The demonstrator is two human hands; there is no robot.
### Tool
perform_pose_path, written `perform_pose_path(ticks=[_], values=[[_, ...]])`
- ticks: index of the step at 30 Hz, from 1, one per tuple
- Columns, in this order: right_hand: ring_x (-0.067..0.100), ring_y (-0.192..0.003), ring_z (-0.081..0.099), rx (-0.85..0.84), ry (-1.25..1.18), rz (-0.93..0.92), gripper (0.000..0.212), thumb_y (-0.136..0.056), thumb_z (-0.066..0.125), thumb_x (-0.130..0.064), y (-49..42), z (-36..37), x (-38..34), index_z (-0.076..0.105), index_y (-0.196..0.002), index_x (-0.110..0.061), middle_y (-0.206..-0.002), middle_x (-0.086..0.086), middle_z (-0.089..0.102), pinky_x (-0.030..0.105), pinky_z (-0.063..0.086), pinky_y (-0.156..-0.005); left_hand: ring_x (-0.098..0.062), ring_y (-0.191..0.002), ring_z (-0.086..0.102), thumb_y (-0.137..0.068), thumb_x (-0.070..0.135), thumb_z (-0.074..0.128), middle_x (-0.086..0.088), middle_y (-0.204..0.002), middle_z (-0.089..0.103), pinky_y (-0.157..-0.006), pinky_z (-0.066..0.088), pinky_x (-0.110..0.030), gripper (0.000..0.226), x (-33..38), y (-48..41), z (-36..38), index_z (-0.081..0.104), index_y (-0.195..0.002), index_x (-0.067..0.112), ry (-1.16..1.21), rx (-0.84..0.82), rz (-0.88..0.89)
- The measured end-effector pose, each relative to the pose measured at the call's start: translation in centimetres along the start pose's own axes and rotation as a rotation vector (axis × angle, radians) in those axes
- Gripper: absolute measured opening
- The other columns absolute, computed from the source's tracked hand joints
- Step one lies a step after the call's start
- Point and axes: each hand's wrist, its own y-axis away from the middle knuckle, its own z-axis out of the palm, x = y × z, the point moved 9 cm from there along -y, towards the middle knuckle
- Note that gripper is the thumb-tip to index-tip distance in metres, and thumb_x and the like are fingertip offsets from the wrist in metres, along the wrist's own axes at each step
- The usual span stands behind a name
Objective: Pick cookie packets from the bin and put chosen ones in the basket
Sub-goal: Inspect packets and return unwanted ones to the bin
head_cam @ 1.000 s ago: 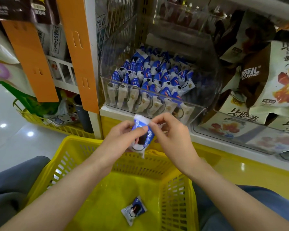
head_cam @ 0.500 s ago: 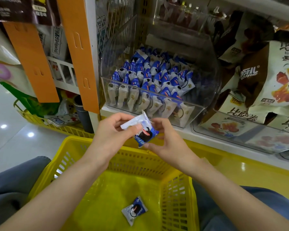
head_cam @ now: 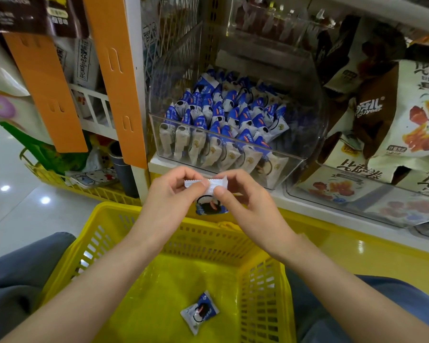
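Observation:
A blue-and-white cookie packet (head_cam: 209, 206) hangs upright between both hands, above the far rim of the yellow basket (head_cam: 114, 219). My left hand (head_cam: 170, 194) pinches the white crimped top edge at its left. My right hand (head_cam: 243, 201) pinches the same edge at its right. Another cookie packet (head_cam: 200, 311) lies flat on the basket floor. The clear plastic bin (head_cam: 290, 169) on the shelf holds several rows of the same packets (head_cam: 223, 120).
Large snack bags (head_cam: 406, 115) fill a clear tray to the right of the bin. An orange shelf upright (head_cam: 119, 78) stands left of the bin. A second yellow basket (head_cam: 84, 189) sits on the floor at the left. My knees flank the basket.
The packet has been turned so its white crimped end points up and the blue end down. Both hands now pinch that top edge; before, the left held the tilted packet over the right palm.

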Motion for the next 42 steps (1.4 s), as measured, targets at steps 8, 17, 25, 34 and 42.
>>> perform_pose_path(ticks=[8, 17, 25, 34, 42], values=[[0.007, -0.085, 0.062, 0.083, 0.007, -0.044, 0.006, -0.087, 0.062, -0.021, -0.3, -0.7, -0.4, 0.064, -0.091, -0.016, -0.086, -0.005, 0.065, 0.025, 0.051, -0.077, 0.003, -0.051, 0.052, -0.086, 0.02, 0.061, 0.015, -0.057, 0.059, -0.048, 0.037, -0.007, 0.006, 1.3, 0.4, 0.4, 0.063, -0.08, 0.02, -0.209, -0.004, 0.15], [0.003, -0.075, 0.054, 0.177, 0.362, -0.264, 0.006, -0.086, 0.064, -0.025, 0.4, -1.4, -2.1, 0.066, -0.086, -0.019, -0.08, -0.01, 0.058, 0.02, 0.047, -0.063, 0.003, -0.06, 0.062, -0.088, 0.012, 0.058, 0.005, -0.066, 0.068, -0.052, 0.045, -0.009, 0.01, -0.3, 0.0, 1.1, 0.066, -0.082, 0.012, -0.052, -0.1, -0.028], [0.001, -0.083, 0.057, 0.367, 0.233, -0.2, 0.005, -0.088, 0.06, -0.017, 0.6, -3.4, -1.5, 0.061, -0.09, -0.021, -0.085, -0.009, 0.06, 0.01, 0.045, -0.071, -0.019, -0.072, 0.061, -0.095, 0.027, 0.046, -0.002, -0.081, 0.062, -0.072, 0.052, -0.037, 0.021, -1.7, -0.4, -0.1, 0.058, -0.079, 0.021, -0.303, -0.068, -0.132], [0.014, -0.095, 0.054, 0.028, 0.589, -0.578, 0.022, -0.09, 0.052, -0.023, 1.8, 1.0, -4.3, 0.067, -0.089, -0.007, -0.099, 0.005, 0.064, 0.022, 0.044, -0.081, -0.012, -0.075, 0.068, -0.091, 0.023, 0.053, -0.005, -0.083, 0.073, -0.064, 0.056, -0.027, 0.021, -3.2, 0.5, 0.6, 0.068, -0.094, 0.009, 0.317, -0.08, -0.416], [0.001, -0.08, 0.064, 0.015, -0.263, 0.237, 0.018, -0.095, 0.045, -0.026, 0.1, 0.3, 1.9, 0.052, -0.107, -0.016, -0.096, -0.005, 0.064, 0.02, 0.054, -0.068, -0.003, -0.076, 0.068, -0.093, 0.015, 0.05, 0.007, -0.082, 0.074, -0.066, 0.051, -0.014, 0.018, -2.0, 0.3, 0.9, 0.066, -0.092, 0.021, 0.121, -0.126, -0.237]])
